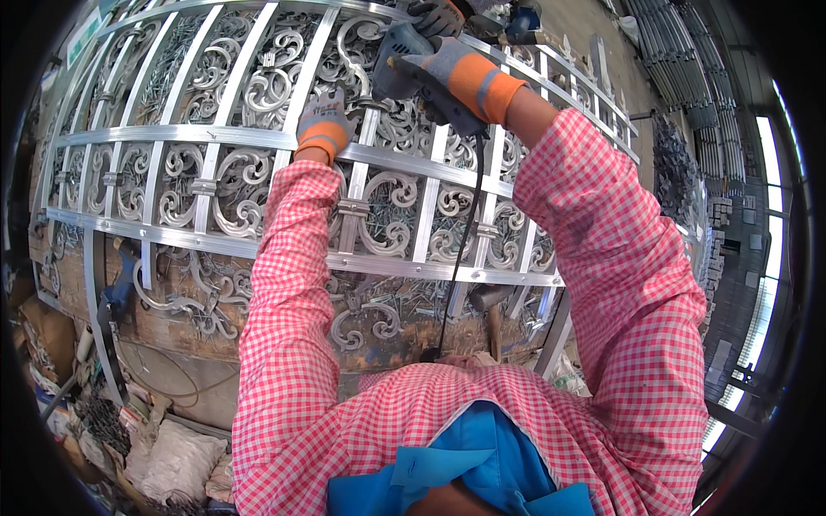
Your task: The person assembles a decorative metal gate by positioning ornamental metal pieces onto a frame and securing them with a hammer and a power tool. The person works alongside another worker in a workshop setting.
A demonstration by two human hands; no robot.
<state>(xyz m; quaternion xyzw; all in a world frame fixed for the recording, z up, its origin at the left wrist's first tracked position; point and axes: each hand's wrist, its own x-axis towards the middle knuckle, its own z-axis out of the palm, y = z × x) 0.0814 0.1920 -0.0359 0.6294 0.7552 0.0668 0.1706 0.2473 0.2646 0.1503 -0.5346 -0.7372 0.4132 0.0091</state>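
Observation:
My left hand [325, 120], in a grey and orange glove, is on the silvery metal panel just beyond its middle rail [232, 135]. Its fingers curl down over the lower end of a scroll ornament [348, 39] between two upright bars; the fingertips are partly hidden. Farther right, my right hand [460, 73], gloved alike, grips a corded power drill [398, 56] with a grey-blue body. The drill is over the scrollwork, and its tip is not clearly visible. From its handle a black cord [469, 219] hangs toward my chest.
Another person's gloved hand [439, 15] is beside the drill at the far edge. Loose screws and scroll pieces [368, 322] lie on the wooden bench [211, 331]. A hammer [492, 301] rests near me; a blue power tool [120, 288] is at left. Metal bars [675, 60] are stacked right.

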